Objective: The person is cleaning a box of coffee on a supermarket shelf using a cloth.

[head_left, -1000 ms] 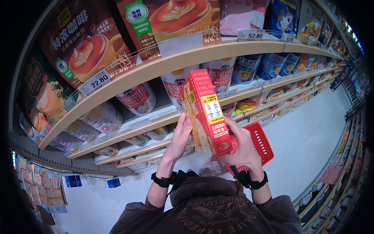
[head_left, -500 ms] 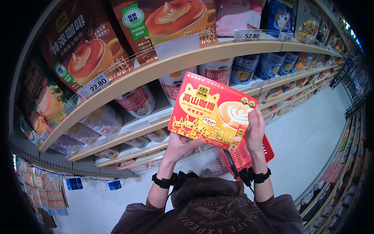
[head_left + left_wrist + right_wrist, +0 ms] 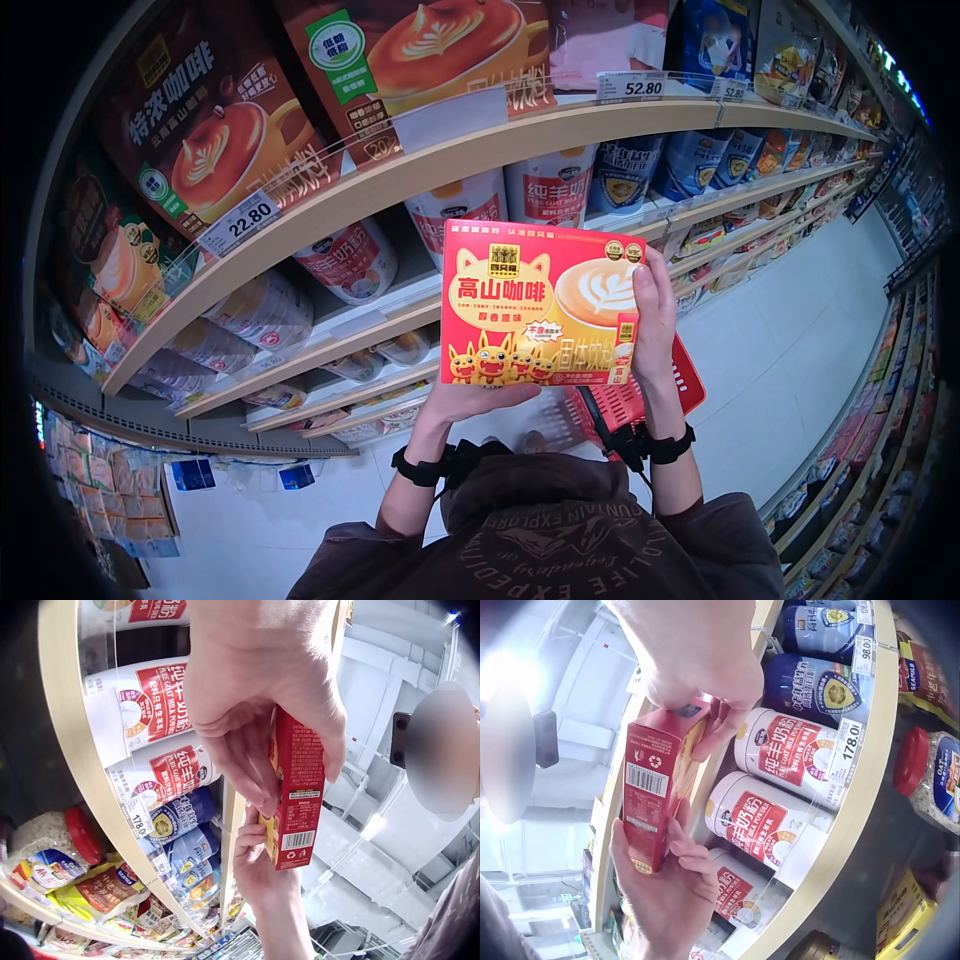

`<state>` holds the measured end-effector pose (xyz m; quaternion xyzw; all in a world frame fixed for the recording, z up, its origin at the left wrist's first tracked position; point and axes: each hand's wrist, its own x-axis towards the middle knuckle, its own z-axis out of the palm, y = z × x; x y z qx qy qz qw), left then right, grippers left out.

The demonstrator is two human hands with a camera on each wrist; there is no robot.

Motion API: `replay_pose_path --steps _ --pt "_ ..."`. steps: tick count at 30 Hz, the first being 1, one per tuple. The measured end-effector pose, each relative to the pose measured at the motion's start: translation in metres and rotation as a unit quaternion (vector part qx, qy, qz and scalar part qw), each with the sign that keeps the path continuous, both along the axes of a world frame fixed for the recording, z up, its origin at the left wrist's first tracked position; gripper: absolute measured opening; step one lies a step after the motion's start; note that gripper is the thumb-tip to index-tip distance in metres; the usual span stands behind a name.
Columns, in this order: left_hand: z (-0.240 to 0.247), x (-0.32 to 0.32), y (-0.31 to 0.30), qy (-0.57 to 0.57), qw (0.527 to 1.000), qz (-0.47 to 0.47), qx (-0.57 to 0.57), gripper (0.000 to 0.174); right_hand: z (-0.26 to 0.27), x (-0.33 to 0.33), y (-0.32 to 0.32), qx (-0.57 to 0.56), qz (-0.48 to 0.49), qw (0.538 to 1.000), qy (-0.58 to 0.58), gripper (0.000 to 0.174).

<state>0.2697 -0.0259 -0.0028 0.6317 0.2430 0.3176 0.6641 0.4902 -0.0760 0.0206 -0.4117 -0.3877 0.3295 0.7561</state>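
Note:
Both hands hold a red and yellow coffee box (image 3: 500,320), its printed front with a latte cup and cartoon animals turned up toward the head camera. My left hand (image 3: 470,398) grips the lower left edge, the thumb lying along the bottom front. At the right side, my right hand (image 3: 655,315) grips the box with fingertips over the front edge and the rest behind it. The left wrist view shows the red barcode side of the box (image 3: 300,802) between the thumb and fingers of the left hand (image 3: 262,682). In the right wrist view, the right hand (image 3: 705,667) covers one end.
A curved shelf (image 3: 450,140) runs just beyond the box, with large coffee bags (image 3: 210,120) above. Goat milk powder cans (image 3: 550,185) and blue cans (image 3: 625,170) line the tier below. A red shopping basket (image 3: 683,385) is below the right forearm.
The box has turned from showing its narrow side to showing its full front, then levelled from a tilt and lowered slightly. Both hands have shifted their grip along with it.

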Motion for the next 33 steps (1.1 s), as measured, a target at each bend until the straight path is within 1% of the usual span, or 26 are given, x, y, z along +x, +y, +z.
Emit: replay_pose_path --steps 7,9,12,14,15,17,18,20,21,23,24,25,26,28,29,30,31,32,33 --pt "-0.003 -0.002 -0.001 -0.002 1.000 0.002 0.003 0.054 0.000 -0.004 -0.002 -0.007 -0.003 1.000 -0.004 0.039" --pt "-0.007 -0.001 -0.002 -0.026 0.999 0.006 -0.027 0.053 -0.003 -0.003 -0.003 -0.013 0.000 1.000 -0.004 0.039" --pt "-0.004 -0.001 -0.004 -0.038 0.999 0.006 -0.031 0.052 -0.011 0.001 -0.003 -0.026 0.000 0.999 -0.029 0.039" --pt "-0.004 0.000 -0.005 -0.038 0.998 0.019 -0.044 0.052 -0.014 0.000 -0.004 -0.043 -0.024 0.995 -0.088 0.042" --pt "-0.003 0.001 -0.006 -0.038 0.997 0.033 -0.057 0.052 -0.011 -0.003 -0.004 -0.043 -0.023 0.995 -0.089 0.042" --pt "-0.009 -0.001 -0.004 -0.045 0.997 0.048 -0.046 0.052 -0.003 -0.009 -0.002 -0.009 -0.068 0.983 -0.169 0.042" --pt "-0.013 -0.003 -0.003 -0.050 0.996 0.060 -0.037 0.052 -0.004 -0.007 -0.002 -0.009 -0.066 0.983 -0.169 0.042" --pt "-0.019 -0.006 -0.001 -0.068 0.995 0.065 -0.039 0.052 -0.009 -0.002 -0.001 0.027 -0.051 0.954 -0.293 0.045" --pt "-0.021 -0.006 0.000 -0.087 0.993 0.068 -0.042 0.053 -0.009 -0.004 -0.003 0.027 -0.051 0.955 -0.292 0.045" --pt "-0.020 -0.006 -0.001 -0.097 0.992 0.070 -0.044 0.053 -0.007 -0.008 -0.006 0.039 0.039 0.956 -0.288 0.055" --pt "-0.016 -0.006 -0.002 -0.125 0.987 0.082 -0.052 0.053 -0.012 -0.004 -0.005 0.004 0.012 0.934 -0.358 0.064" --pt "-0.013 -0.005 -0.002 -0.153 0.982 0.094 -0.060 0.053 -0.011 -0.005 -0.006 0.005 0.012 0.934 -0.358 0.064" --pt "-0.012 -0.003 0.000 -0.162 0.981 0.105 -0.023 0.053 -0.011 -0.007 -0.006 0.014 0.005 0.929 -0.370 0.066" --pt "-0.012 -0.001 0.000 -0.164 0.980 0.112 -0.018 0.054 -0.015 -0.010 -0.004 0.035 -0.028 0.917 -0.395 0.070" --pt "-0.012 0.000 0.000 -0.165 0.979 0.120 -0.013 0.054 -0.016 -0.010 -0.004 0.035 -0.027 0.917 -0.396 0.070" --pt "-0.009 0.002 -0.001 -0.170 0.978 0.122 -0.025 0.055 -0.017 -0.011 -0.004 0.051 -0.045 0.907 -0.416 0.070" --pt "-0.009 0.003 -0.002 -0.170 0.977 0.122 -0.025 0.055 -0.019 -0.011 -0.004 0.067 -0.063 0.895 -0.436 0.069" --pt "-0.010 0.004 -0.003 -0.121 0.986 0.114 -0.016 0.055 -0.022 -0.012 -0.002 0.067 -0.062 0.895 -0.436 0.069" --pt "-0.011 0.005 -0.005 -0.072 0.992 0.105 -0.008 0.054 -0.026 -0.012 -0.001 0.081 -0.068 0.882 -0.459 0.069"
